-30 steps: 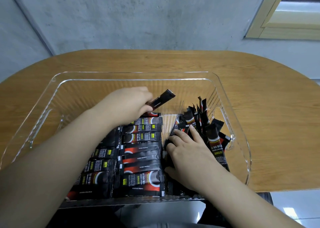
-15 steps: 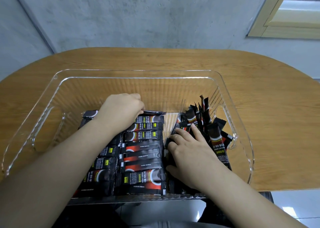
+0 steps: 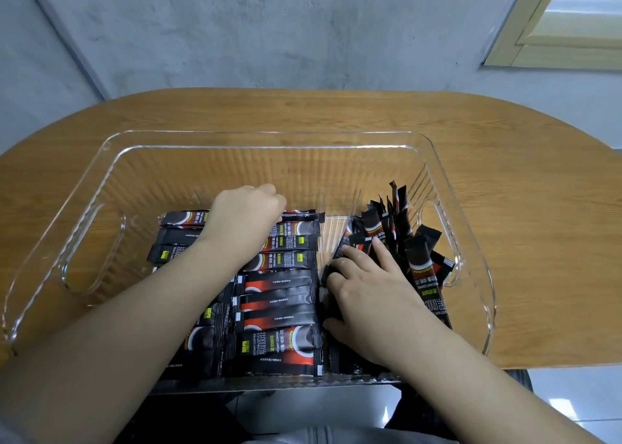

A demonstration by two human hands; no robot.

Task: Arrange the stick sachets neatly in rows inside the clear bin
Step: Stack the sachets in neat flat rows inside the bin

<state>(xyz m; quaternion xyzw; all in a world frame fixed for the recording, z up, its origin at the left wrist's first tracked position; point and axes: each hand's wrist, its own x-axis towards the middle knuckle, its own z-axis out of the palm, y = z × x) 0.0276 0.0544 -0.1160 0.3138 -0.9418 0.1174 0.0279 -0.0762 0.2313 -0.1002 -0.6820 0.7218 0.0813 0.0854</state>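
Those slim black-and-red foil stick sachets (image 3: pixel 279 261) look light, floppy and slick, so pinching mid-length seems safest. Laid rows run long axis left-right in the clear plastic bin (image 3: pixel 101 181) on the wooden bench (image 3: pixel 521 208). The loose bunch (image 3: pixel 393 228) leans upright (right side). Left hand (image 3: pixel 247 209) curls onto the far sachet (image 3: pixel 303 213), its grip hidden; right hand (image 3: pixel 367 288) rests spread on the bunch.

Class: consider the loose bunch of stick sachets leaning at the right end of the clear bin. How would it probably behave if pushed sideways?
The leaning bunch would probably fan out and topple, since its sachets stand at differing tilts, propped by the right hand. Each looks thin and light, so likely slides easily. Their glossy film suggests they slip over one another.
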